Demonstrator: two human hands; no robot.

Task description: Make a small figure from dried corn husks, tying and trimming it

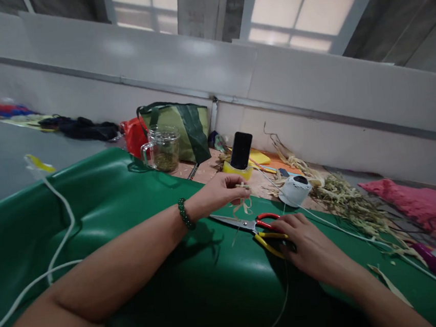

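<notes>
The right hand (pixel 306 240) has half-curled fingers at the handles of the scissors (pixel 247 224); whether they grip cannot be told. Beyond, the left hand (pixel 220 190) pinches a small dried-fibre piece (pixel 242 186) over the green sheet (pixel 131 190), loose ends dangling, seemingly unfinished. Farther, a yellow holder (pixel 238 171) props a phone (pixel 241 150); a glass mug (pixel 167 143) contains brownish bits (pixel 166 163).

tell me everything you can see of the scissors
The scissors have pointed, silvery metal blades, a pivot, and two loop handles, one red, one yellow, which look plastic-coated. They lie on the green sheet, blades nearly together, tips toward the left, below the raised left hand. The right hand is at the handles, its fingers partly hiding them.
</notes>
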